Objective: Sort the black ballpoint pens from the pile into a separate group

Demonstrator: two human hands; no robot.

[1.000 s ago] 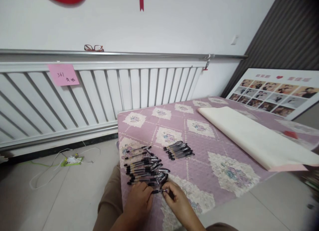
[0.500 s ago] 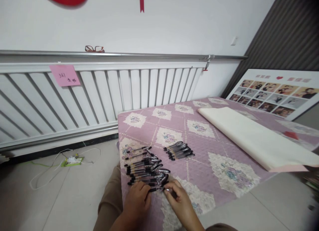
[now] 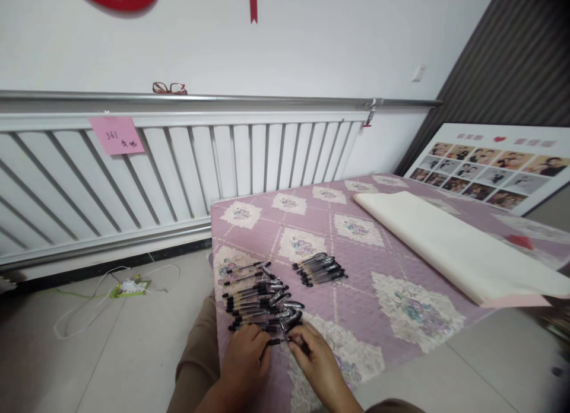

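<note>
1 gel pen (image 3: 276, 342) spans the gap between the hands: left hand (image 3: 246, 350) grasps it, right hand (image 3: 317, 353) pinches near its tip. Probably light, stiff, slick plastic; best held by its dark grip (image 3: 274, 342).

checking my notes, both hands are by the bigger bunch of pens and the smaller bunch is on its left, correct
One slip: the head view shows the smaller bunch on the right of the bigger bunch. The left hand and right hand are indeed by the latter.
</note>
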